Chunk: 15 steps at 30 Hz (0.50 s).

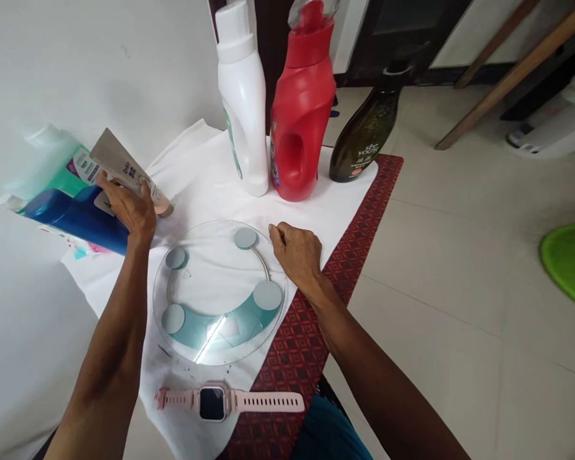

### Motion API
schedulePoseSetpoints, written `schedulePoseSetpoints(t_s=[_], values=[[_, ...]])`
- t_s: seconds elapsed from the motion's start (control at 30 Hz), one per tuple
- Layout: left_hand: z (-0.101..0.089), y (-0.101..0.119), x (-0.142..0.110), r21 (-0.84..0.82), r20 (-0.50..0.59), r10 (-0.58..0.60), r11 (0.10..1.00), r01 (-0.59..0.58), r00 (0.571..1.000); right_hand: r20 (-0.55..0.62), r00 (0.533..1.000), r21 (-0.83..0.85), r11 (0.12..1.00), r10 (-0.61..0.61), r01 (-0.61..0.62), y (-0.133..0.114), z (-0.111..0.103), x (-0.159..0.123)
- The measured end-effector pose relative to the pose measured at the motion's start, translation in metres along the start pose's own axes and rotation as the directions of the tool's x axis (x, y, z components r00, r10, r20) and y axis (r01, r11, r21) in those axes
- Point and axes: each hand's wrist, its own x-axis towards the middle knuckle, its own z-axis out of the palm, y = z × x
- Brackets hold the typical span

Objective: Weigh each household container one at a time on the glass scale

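At the left, my left hand [131, 203] is closed around a beige-grey squeeze tube [124, 163], which leans with its cap end down on the white cloth. Right behind that hand are a blue bottle [76, 217] and a green bottle [69, 166], both tilted. My right hand [297, 251] rests as a fist on the cloth, with nothing visible in it. Beside it lies a round glass bathroom scale [220, 329] with grey discs and a teal band. A pink-strapped smartwatch [213, 403] is stretched out flat in front of the scale.
A white bottle [243, 108], a red detergent bottle [301, 108] and a dark green bottle [367, 134] stand at the back of the table. Red patterned cloth [311, 319] runs along its right edge. A white wall borders the left; a green object [570, 262] is at far right.
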Motion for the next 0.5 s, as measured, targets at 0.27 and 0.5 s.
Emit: schedulePoseSetpoints(t_s=[0.27, 0.5], values=[[-0.038, 0.031, -0.069, 0.118, -0.189, -0.014, 0.992, 0.037, 0.982, -0.055, 0.998, 0.084, 0.996, -0.011, 0.016, 0.005, 0.007, -0.002], [-0.042, -0.003, -0.102, -0.297, 0.183, -0.507, 0.788, 0.539, 0.842, -0.454, 0.888, 0.357, 0.928, 0.072, 0.107, 0.010, -0.010, 0.008]])
